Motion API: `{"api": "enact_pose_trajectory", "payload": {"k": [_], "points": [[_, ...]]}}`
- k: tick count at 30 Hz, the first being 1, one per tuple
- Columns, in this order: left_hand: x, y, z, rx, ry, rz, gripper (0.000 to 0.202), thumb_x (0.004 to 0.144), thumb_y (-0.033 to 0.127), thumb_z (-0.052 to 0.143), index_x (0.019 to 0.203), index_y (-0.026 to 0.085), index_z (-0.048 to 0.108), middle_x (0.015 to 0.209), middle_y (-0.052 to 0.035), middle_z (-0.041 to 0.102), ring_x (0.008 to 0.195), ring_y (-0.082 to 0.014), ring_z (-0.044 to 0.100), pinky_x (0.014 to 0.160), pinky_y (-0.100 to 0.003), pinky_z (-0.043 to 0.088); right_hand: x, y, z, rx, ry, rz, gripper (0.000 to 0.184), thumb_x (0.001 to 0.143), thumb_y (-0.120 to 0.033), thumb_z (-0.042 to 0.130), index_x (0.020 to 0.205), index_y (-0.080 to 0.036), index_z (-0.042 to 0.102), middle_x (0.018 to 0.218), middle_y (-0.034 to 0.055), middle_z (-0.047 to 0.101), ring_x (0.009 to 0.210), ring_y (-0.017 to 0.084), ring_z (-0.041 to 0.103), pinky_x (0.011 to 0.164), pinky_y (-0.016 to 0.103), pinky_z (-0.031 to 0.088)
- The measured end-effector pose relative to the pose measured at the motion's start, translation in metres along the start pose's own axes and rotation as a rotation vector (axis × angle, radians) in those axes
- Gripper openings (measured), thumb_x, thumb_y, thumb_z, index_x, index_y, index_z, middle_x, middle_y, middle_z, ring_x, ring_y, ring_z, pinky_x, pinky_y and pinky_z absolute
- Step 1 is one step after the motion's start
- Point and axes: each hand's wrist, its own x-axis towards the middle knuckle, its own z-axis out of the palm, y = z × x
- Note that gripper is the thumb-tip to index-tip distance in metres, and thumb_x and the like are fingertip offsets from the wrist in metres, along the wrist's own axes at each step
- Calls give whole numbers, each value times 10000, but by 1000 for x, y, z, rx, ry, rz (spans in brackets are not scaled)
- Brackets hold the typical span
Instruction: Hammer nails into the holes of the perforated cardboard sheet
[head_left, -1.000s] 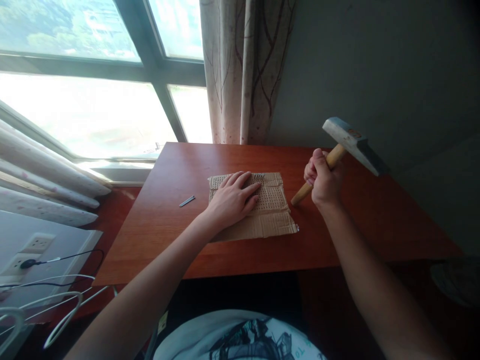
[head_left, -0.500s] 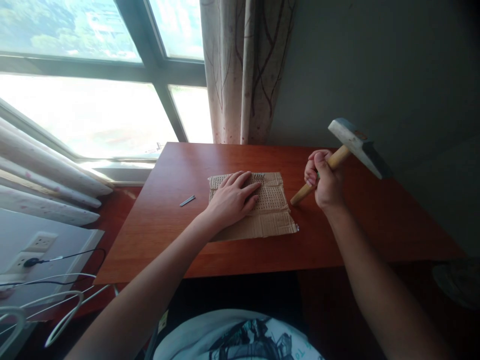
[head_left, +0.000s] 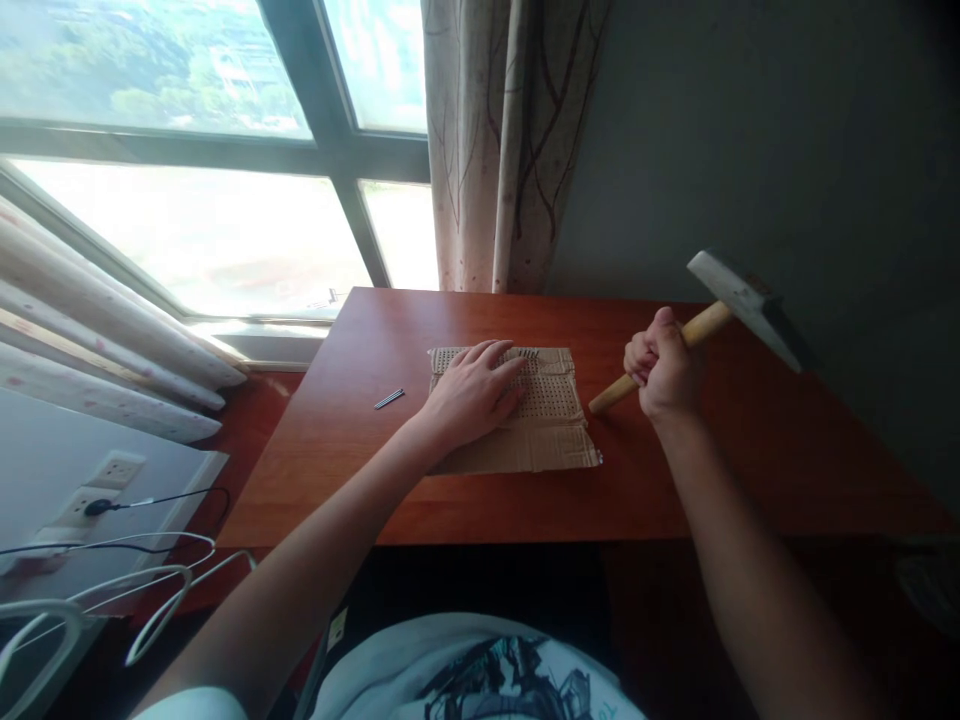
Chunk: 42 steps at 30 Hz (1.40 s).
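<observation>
My left hand point(head_left: 476, 392) lies open and palm down on a piece of cardboard point(head_left: 540, 448), its fingers slightly spread toward the far edge. Rows of small holes cover the upper part of the cardboard, and several dark nails point(head_left: 528, 353) show in a row near its far edge, just beyond the fingertips. Raised to the right of the cardboard, my right hand point(head_left: 664, 368) is closed around the wooden handle of a hammer point(head_left: 739, 290). The metal head points up and right, away from the cardboard. A few loose nails point(head_left: 389, 399) rest on the table left of my left hand.
The reddish-brown table point(head_left: 480, 515) stands against a grey wall point(head_left: 720, 150). Beyond it are a bright window point(head_left: 247, 230) and a patterned curtain point(head_left: 480, 150). At the lower left, white cables point(head_left: 180, 590) hang near a wall socket point(head_left: 118, 470).
The whole view has shifted, so things appear farther right. My right hand has tilted the hammer's head slightly farther right and down. My left hand stays on the cardboard.
</observation>
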Motion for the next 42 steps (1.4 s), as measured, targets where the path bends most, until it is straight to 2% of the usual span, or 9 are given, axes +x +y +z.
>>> {"api": "enact_pose_trajectory", "payload": {"k": [4,6,8,10,12,15,19,31,42], "points": [[-9,-11,-14,-60,189,-63,349,991,306,511,1314,235,623,1401,-104,605,1268,-278,575,1062,-478,479,1,2,2,-15,46,8,621,847,-594,689,543,-226,293,422,-100,220,321,44,210,318,229,129],[-20,-26,-21,-83,291,-159,316,987,295,504,1254,220,654,1296,-100,666,1154,-251,639,992,-427,517,2,3,2,-17,41,16,622,847,-592,690,541,-225,291,420,-100,220,321,42,201,316,229,123],[-35,-45,-27,-67,325,-318,278,968,296,520,1166,209,694,1171,-94,712,1003,-231,687,883,-379,543,2,3,1,-8,31,13,625,851,-580,690,533,-226,285,411,-98,219,319,42,193,317,232,115],[-51,-65,-30,-22,240,-486,249,936,298,543,1079,199,721,1053,-88,736,870,-221,702,772,-347,539,3,3,1,2,28,6,622,857,-571,688,530,-227,285,406,-96,222,316,45,194,318,235,113],[-66,-81,-30,38,84,-594,259,917,306,546,1063,193,728,995,-86,745,833,-233,703,729,-343,520,3,4,1,3,30,2,615,856,-566,691,533,-227,292,409,-96,225,316,46,198,318,236,114],[-81,-96,-27,130,-73,-668,263,907,309,531,1052,224,733,1013,-73,758,873,-248,702,717,-333,497,3,3,3,-9,30,-4,606,857,-554,696,537,-227,298,414,-95,224,320,48,204,321,237,122],[-86,-103,-23,177,-174,-698,248,898,352,549,1007,251,747,1031,-66,768,897,-260,696,699,-321,479,1,2,7,-36,18,-21,618,853,-571,693,529,-229,293,411,-92,218,324,49,211,324,241,131],[-78,-103,-27,270,-312,-656,283,876,353,517,854,238,774,902,-106,762,812,-284,683,627,-326,431,3,5,2,-1,12,-13,612,853,-567,700,534,-227,304,411,-96,222,315,47,205,318,247,110],[-73,-108,-26,287,-343,-657,253,852,348,540,826,235,765,874,-113,754,779,-288,683,635,-329,433,1,2,4,-26,19,-19,618,860,-569,685,524,-227,296,406,-90,217,318,49,207,321,246,124]]}}
